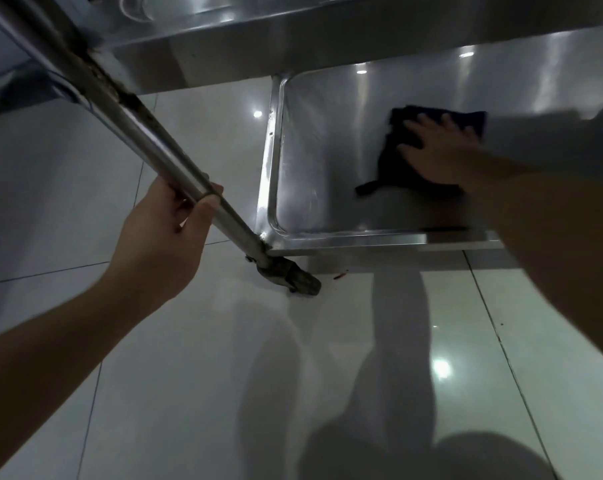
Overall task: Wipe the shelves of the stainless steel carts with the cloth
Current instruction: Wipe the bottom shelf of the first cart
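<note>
Head view looks down on the lower shelf [327, 161] of a steel cart, a shallow tray with a raised rim. On it lies a dark cloth [397, 161], crumpled, with one corner trailing toward the near edge. The right hand [438, 154] lies flat on the cloth with its fingers spread and straight, pressing it against the shelf. The left hand [165, 230] is well apart from it, with fingers and thumb curled round the cart's slanting leg [147, 147] just above the corner of the shelf. Below that corner a wheel [293, 277] rests on the glossy tiled floor [189, 341]. An upper shelf [293, 29] overhangs the far part of the lower one.
</note>
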